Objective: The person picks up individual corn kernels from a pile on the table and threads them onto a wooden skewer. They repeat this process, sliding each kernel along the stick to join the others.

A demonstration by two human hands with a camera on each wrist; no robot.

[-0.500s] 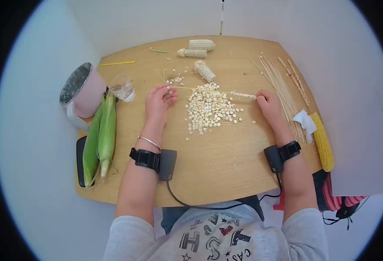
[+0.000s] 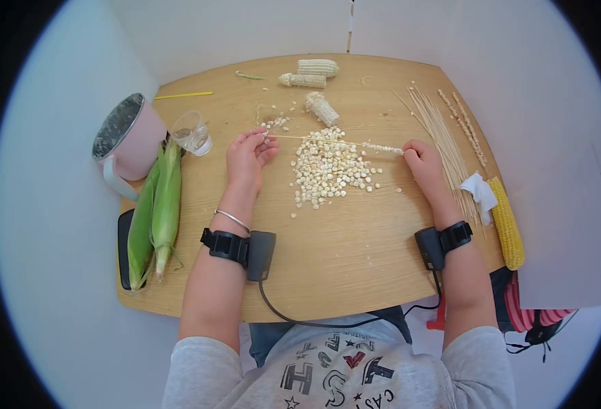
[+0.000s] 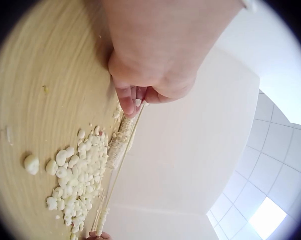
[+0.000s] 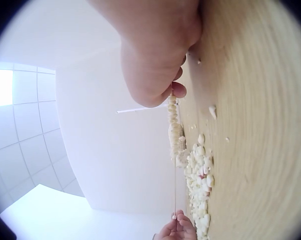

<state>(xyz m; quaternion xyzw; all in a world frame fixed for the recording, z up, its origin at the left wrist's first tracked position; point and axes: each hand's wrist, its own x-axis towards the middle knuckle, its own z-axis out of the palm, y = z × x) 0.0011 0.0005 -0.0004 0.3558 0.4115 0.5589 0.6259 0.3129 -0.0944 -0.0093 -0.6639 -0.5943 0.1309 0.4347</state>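
Observation:
A thin wooden skewer (image 2: 300,139) stretches between the two hands above a pile of loose white corn kernels (image 2: 331,167). At its bare left end, the left hand (image 2: 248,158) pinches a pale corn kernel (image 3: 138,102) between thumb and fingers, right at the skewer's tip. The right hand (image 2: 423,167) grips the other end with curled fingers. Next to that grip, a row of threaded kernels (image 2: 383,148) covers part of the skewer; the row also shows below the fingers in the right wrist view. Behind the pile lies a partly stripped white cob (image 2: 322,109).
Two white cobs (image 2: 317,67) lie at the back. Left are a pink pot (image 2: 140,140), a clear cup (image 2: 192,135) and green husked corn (image 2: 167,198). Right are bare skewers (image 2: 437,129), two kernel-filled skewers (image 2: 467,126), a white tissue (image 2: 479,192) and a yellow cob (image 2: 507,221).
The left fingertips have shifted slightly at the skewer's end and are closer together around its tip. The right hand and the threaded kernels have stayed almost still.

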